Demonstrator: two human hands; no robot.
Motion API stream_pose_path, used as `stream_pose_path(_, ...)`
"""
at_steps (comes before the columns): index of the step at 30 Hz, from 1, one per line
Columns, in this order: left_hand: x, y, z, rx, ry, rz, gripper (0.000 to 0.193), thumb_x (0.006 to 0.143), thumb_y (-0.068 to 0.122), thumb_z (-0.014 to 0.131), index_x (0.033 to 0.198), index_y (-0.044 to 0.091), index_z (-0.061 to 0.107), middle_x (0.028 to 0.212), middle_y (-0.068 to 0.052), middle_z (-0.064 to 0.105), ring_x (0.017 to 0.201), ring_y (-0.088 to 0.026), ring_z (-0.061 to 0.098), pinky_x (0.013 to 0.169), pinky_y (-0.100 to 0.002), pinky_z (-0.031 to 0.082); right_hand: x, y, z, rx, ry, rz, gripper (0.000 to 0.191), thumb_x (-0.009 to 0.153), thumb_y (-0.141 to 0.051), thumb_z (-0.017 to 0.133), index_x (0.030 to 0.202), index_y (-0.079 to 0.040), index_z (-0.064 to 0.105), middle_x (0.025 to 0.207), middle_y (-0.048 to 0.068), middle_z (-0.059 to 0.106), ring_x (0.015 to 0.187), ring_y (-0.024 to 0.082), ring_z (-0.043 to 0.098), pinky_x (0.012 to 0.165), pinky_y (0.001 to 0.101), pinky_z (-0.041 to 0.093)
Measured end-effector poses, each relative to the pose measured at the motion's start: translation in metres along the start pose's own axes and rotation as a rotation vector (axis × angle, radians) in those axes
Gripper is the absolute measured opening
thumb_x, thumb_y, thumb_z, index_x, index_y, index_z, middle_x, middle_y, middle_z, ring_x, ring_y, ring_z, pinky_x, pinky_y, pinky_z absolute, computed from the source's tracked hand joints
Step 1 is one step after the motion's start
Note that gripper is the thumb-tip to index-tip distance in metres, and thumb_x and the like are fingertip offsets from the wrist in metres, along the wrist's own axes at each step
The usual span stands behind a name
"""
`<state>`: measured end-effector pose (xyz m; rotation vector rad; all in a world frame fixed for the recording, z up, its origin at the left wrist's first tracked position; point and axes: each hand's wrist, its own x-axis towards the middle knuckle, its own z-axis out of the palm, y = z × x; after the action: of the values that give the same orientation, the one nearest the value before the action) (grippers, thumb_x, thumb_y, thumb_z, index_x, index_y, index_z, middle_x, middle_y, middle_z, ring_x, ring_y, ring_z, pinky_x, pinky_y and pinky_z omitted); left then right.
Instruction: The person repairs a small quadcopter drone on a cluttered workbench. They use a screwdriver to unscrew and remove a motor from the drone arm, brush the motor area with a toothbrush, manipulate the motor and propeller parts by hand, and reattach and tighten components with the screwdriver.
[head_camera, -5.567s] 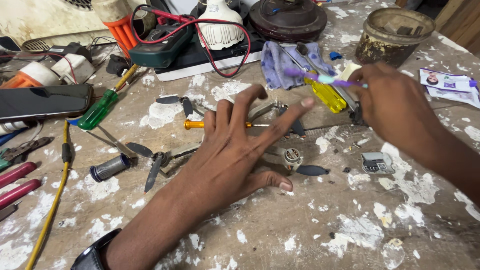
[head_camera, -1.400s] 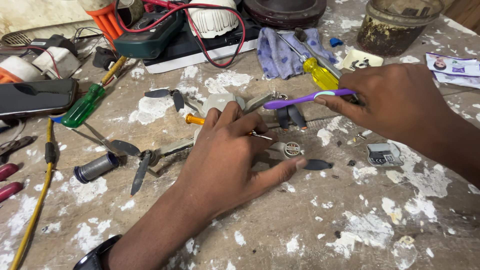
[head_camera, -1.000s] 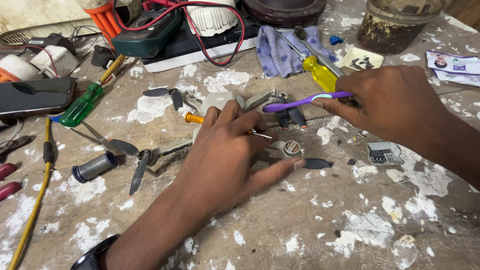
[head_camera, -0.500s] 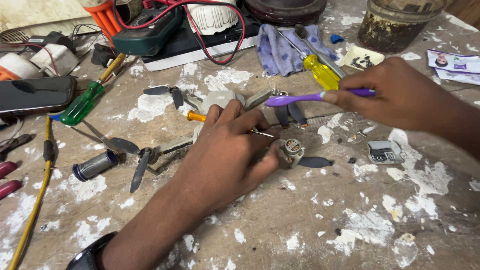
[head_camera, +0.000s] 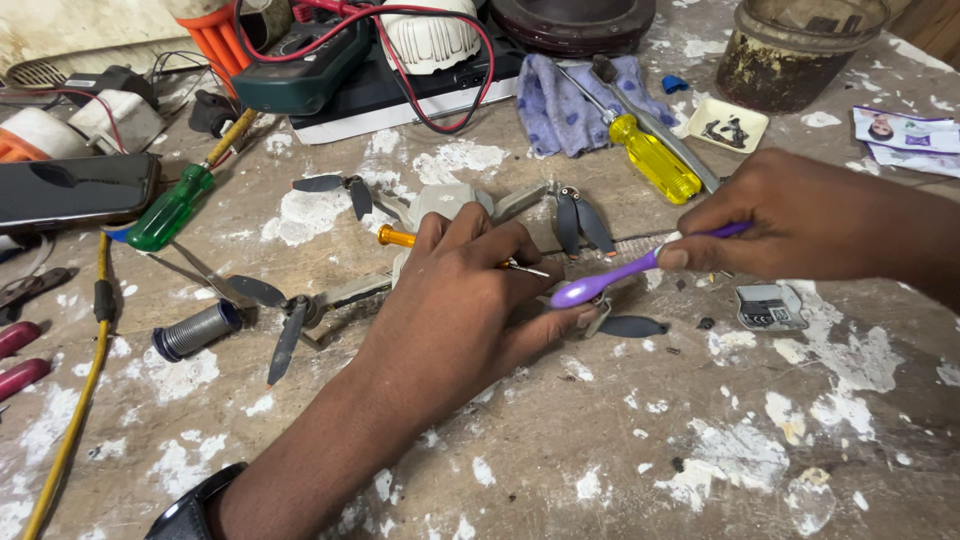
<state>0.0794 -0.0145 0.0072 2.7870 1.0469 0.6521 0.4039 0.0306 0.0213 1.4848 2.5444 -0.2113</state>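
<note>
Nearest me, my left hand (head_camera: 455, 300) presses down on the small grey drone (head_camera: 440, 205) in the middle of the paint-flecked surface (head_camera: 620, 440), fingers curled over its body, closed on nothing else I can make out. Just right, my right hand (head_camera: 800, 225) pinches a purple toothbrush (head_camera: 620, 275), its head touching the left thumb's tip. Farther back lie a yellow screwdriver (head_camera: 655, 155) and a blue cloth (head_camera: 560, 100).

Single head-worn view, looking steeply down and forward, close over paint-flecked workbench (head_camera: 620, 470). Left hand (head_camera: 455, 300) centre frame, right hand (head_camera: 810, 220) upper right; tool clutter beyond both. No second view.
</note>
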Motion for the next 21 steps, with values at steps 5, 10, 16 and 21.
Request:
stream_pose_path(5,0.002,0.0,0.0,-0.002,0.008,-0.004,0.039,0.083,0.048,0.075,0.096,0.012,0.083,0.101,-0.006,0.069,0.098,-0.022,0.054,0.095,-0.054,0.042,-0.004,0.004,-0.009,0.015,-0.104,0.134,0.04,0.093,-0.053,0.062,0.097,-0.022,0.087,0.048,0.001,0.063,0.04,0.016,0.047,0.043,0.0381,0.037)
stream_pose_path(10,0.0,-0.001,-0.001,-0.012,0.009,-0.003,0.038,0.083,0.047,0.076,0.097,0.012,0.083,0.103,-0.006,0.069,0.1,-0.023,0.055,0.095,-0.053,0.043,-0.003,-0.007,-0.015,0.055,-0.165,0.176,0.043,0.094,-0.054,0.063,0.101,-0.02,0.089,0.046,0.003,0.061,0.039,0.017,0.045,0.042,0.039,0.035)
stream_pose_path(16,-0.002,-0.001,-0.003,-0.044,0.032,0.001,0.035,0.081,0.044,0.077,0.095,0.012,0.084,0.104,-0.005,0.071,0.101,-0.025,0.056,0.095,-0.056,0.042,-0.001,-0.01,-0.009,0.155,-0.168,0.09,0.048,0.094,-0.057,0.061,0.097,-0.018,0.088,0.045,0.002,0.053,0.041,0.014,0.042,0.043,0.0371,0.035)
stream_pose_path(21,-0.003,-0.002,-0.003,-0.032,0.042,-0.002,0.039,0.081,0.046,0.077,0.094,0.009,0.083,0.104,-0.007,0.071,0.101,-0.026,0.056,0.098,-0.06,0.043,-0.001,0.008,-0.012,0.056,-0.243,0.168,0.05,0.098,-0.054,0.057,0.083,-0.012,0.08,0.054,0.001,0.046,0.051,0.013,0.036,0.046,0.0344,0.035)
